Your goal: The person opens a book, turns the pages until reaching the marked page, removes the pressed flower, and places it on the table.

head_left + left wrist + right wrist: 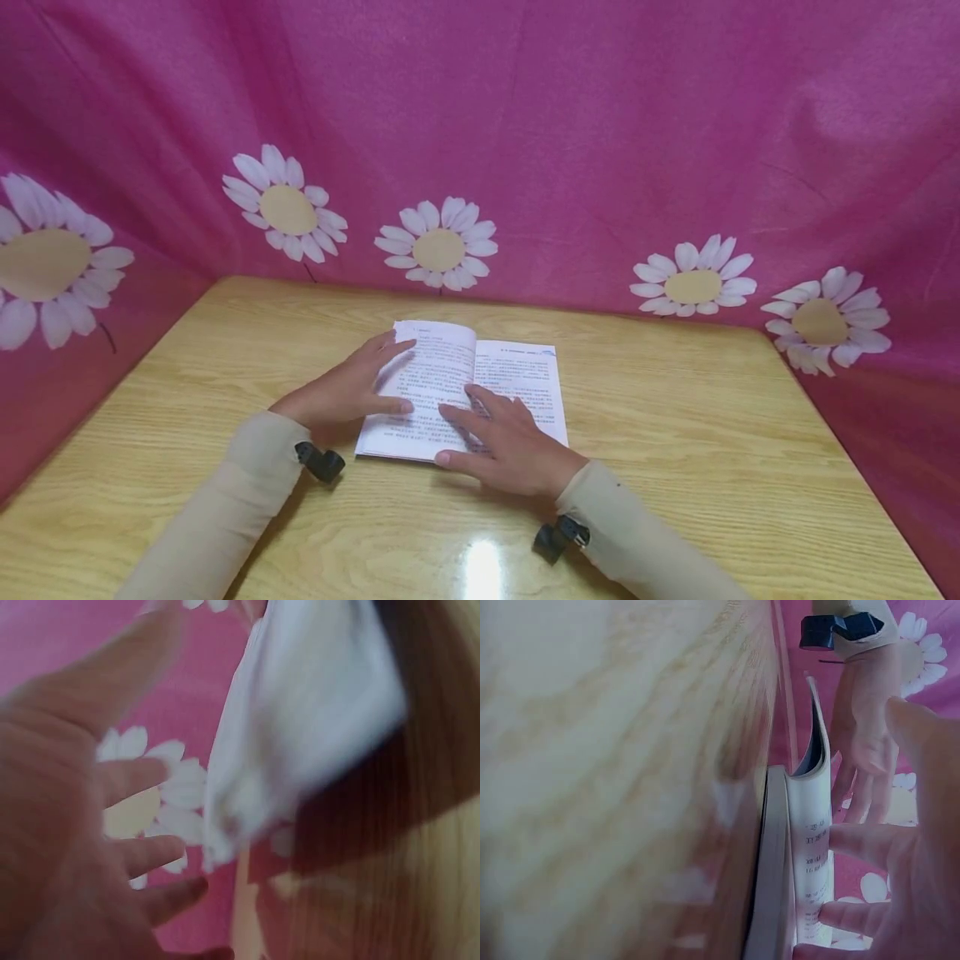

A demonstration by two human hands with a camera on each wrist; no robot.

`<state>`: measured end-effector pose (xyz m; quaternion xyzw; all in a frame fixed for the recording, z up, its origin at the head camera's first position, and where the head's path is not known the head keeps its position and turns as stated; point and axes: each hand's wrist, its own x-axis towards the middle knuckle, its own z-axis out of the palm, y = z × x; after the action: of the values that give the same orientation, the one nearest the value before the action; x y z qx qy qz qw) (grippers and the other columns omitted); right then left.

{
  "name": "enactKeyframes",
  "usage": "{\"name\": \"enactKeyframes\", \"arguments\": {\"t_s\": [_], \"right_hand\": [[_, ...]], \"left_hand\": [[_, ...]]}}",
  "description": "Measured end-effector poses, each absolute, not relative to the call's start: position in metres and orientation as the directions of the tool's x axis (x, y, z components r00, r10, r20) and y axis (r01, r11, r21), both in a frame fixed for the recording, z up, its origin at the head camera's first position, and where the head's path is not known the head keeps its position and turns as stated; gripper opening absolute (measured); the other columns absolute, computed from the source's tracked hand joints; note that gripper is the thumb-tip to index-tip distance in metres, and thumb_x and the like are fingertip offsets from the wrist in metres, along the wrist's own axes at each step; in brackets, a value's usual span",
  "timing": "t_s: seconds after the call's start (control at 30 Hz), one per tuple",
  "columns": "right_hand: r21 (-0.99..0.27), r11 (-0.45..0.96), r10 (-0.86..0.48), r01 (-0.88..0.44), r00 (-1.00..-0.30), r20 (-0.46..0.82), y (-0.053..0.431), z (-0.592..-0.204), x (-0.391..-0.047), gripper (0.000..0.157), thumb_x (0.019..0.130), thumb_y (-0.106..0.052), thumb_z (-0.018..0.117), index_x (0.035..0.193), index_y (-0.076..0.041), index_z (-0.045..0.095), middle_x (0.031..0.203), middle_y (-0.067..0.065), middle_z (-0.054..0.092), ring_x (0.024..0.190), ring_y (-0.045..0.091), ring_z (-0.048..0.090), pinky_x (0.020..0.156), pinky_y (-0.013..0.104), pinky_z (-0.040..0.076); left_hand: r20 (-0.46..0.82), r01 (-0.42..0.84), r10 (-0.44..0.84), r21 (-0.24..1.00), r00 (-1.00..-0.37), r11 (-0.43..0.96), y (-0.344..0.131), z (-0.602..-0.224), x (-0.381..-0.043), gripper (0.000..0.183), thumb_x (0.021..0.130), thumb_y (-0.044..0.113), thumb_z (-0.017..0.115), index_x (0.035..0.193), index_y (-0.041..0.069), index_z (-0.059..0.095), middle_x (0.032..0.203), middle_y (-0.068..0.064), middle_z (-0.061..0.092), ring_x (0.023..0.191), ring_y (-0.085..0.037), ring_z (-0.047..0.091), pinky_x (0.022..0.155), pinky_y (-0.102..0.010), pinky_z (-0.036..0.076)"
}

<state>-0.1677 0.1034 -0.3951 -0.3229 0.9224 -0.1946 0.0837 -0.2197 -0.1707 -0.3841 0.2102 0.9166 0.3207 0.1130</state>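
An open book (519,372) with printed pages lies on the wooden table in front of me. My left hand (351,385) reaches over its left page, fingers extended and spread, thumb low on the page's left half. In the left wrist view the blurred white pages (322,697) stand beside the spread fingers, with a gap between. My right hand (517,450) lies across the lower middle of the book, near the spine. Its fingertips touch the print in the right wrist view, where the left page (810,799) curves up off the table.
The wooden table (697,425) spreads out around the book. A pink curtain (555,167) with large white daisies hangs along its back and sides. Each sleeve carries a small black camera mount, one at the left wrist (321,463) and one at the right (557,540).
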Motion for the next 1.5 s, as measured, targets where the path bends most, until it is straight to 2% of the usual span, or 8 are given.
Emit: {"name": "enactKeyframes", "arguments": {"t_s": [0.1,0.27,0.57,0.7,0.87,1.07,1.23,1.5], "right_hand": [[-0.389,0.724,-0.628,-0.570,-0.777,-0.031,0.102,-0.395,-0.168,0.077,0.085,-0.080,0.032,0.148,-0.036,0.037,0.159,0.006,0.020,0.144,0.025,0.020,0.112,0.060,0.014],[-0.362,0.733,-0.629,-0.576,-0.776,-0.039,0.101,-0.393,-0.169,0.078,0.085,-0.081,0.030,0.148,-0.035,0.037,0.159,0.007,0.021,0.142,0.032,0.025,0.111,0.061,0.017],[-0.436,0.698,-0.631,-0.568,-0.776,0.001,0.112,-0.386,-0.175,0.072,0.089,-0.073,0.040,0.147,-0.031,0.040,0.156,0.008,0.026,0.140,0.031,0.029,0.108,0.056,0.028],[-0.489,0.712,-0.581,-0.503,-0.814,-0.009,0.123,-0.383,-0.184,0.078,0.086,-0.074,0.045,0.150,-0.029,0.035,0.158,0.005,0.023,0.143,0.028,0.022,0.110,0.057,0.024],[-0.496,0.742,-0.525,-0.450,-0.851,-0.013,0.146,-0.385,-0.204,0.089,0.083,-0.071,0.055,0.152,-0.021,0.030,0.159,0.010,0.020,0.145,0.031,0.015,0.111,0.060,0.018],[-0.466,0.805,-0.458,-0.368,-0.884,-0.095,0.172,-0.385,-0.220,0.112,0.070,-0.072,0.068,0.155,-0.017,0.020,0.161,0.013,0.011,0.147,0.036,0.005,0.113,0.060,0.011],[-0.466,0.823,-0.441,-0.325,-0.882,-0.164,0.183,-0.385,-0.223,0.120,0.063,-0.071,0.074,0.156,-0.020,0.017,0.162,0.012,0.006,0.147,0.037,0.001,0.113,0.061,0.007],[-0.455,0.847,-0.416,-0.275,-0.876,-0.245,0.188,-0.392,-0.222,0.126,0.055,-0.075,0.075,0.156,-0.029,0.015,0.163,0.005,0.003,0.147,0.037,-0.002,0.113,0.063,0.004]], "left_hand": [[-0.122,0.357,0.488,0.535,-0.864,0.766,-0.165,-0.383,-0.214,0.101,0.070,0.057,0.078,0.153,0.026,0.030,0.162,-0.010,0.003,0.147,-0.035,-0.001,0.111,-0.065,0.007],[-0.194,0.347,0.457,0.422,-0.868,0.838,-0.159,-0.384,-0.209,0.103,0.066,0.060,0.079,0.152,0.030,0.031,0.163,-0.004,0.006,0.147,-0.034,-0.005,0.111,-0.065,0.000],[-0.243,0.339,0.470,0.432,-0.849,0.836,-0.158,-0.389,-0.208,0.103,0.068,0.058,0.078,0.153,0.027,0.030,0.161,-0.005,0.014,0.146,-0.038,-0.001,0.108,-0.069,-0.004],[-0.246,0.355,0.483,0.424,-0.841,0.833,-0.158,-0.391,-0.207,0.101,0.070,0.058,0.077,0.153,0.025,0.029,0.161,-0.007,0.014,0.146,-0.041,-0.001,0.106,-0.070,-0.007],[-0.242,0.358,0.483,0.419,-0.842,0.834,-0.158,-0.393,-0.206,0.100,0.071,0.057,0.077,0.153,0.025,0.029,0.161,-0.006,0.014,0.146,-0.040,0.000,0.107,-0.070,-0.005],[-0.242,0.349,0.473,0.417,-0.847,0.839,-0.157,-0.394,-0.207,0.102,0.070,0.056,0.078,0.153,0.025,0.029,0.162,-0.005,0.013,0.146,-0.039,-0.001,0.108,-0.069,-0.005],[-0.251,0.348,0.470,0.409,-0.846,0.844,-0.157,-0.393,-0.208,0.102,0.070,0.057,0.077,0.153,0.026,0.027,0.162,-0.004,0.012,0.147,-0.038,-0.002,0.108,-0.068,-0.005],[-0.243,0.349,0.471,0.412,-0.848,0.842,-0.156,-0.392,-0.206,0.100,0.071,0.055,0.078,0.153,0.024,0.030,0.161,-0.007,0.014,0.146,-0.040,0.000,0.108,-0.069,-0.004]]}}
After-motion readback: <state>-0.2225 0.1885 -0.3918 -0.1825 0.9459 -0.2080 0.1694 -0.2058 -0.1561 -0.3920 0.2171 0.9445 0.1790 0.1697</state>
